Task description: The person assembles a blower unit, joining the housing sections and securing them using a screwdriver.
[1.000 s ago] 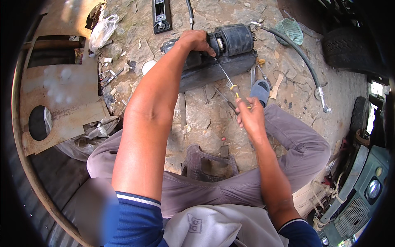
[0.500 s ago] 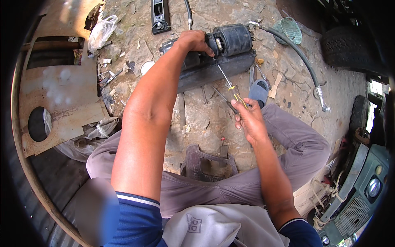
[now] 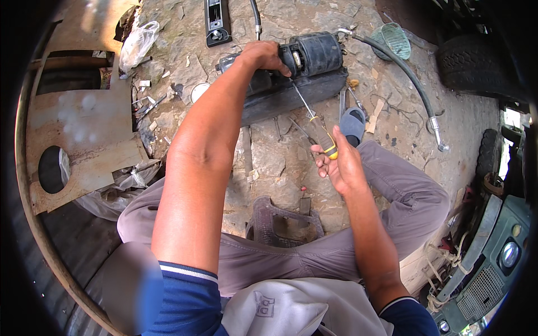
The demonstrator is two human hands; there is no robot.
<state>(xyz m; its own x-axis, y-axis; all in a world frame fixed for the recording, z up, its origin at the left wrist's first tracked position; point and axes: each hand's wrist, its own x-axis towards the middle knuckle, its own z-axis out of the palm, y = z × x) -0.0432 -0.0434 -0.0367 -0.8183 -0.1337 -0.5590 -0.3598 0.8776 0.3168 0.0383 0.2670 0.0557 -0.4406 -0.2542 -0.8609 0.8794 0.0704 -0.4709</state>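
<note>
A black unit with rounded, drum-like housings lies across a long dark base on the stony ground in front of me. My left hand is wrapped over its middle, thumb toward the near side. A screwdriver with a dark and yellow handle slants from there toward my right hand. Its metal shaft reaches the unit beside my left thumb, where the tip is hidden. The fingers of my right hand curl loosely round the handle's end, the thumb raised along its side.
A black hose with metal ends curves at the right, near a green basket. A grey sandal lies beyond my right knee. A black panel lies at the far side. A rusty sheet stands left, a plastic stool between my legs.
My right hand has loosened round the screwdriver, its thumb lifting and its fingers spreading. The handle has turned. My left hand stays on the unit.
</note>
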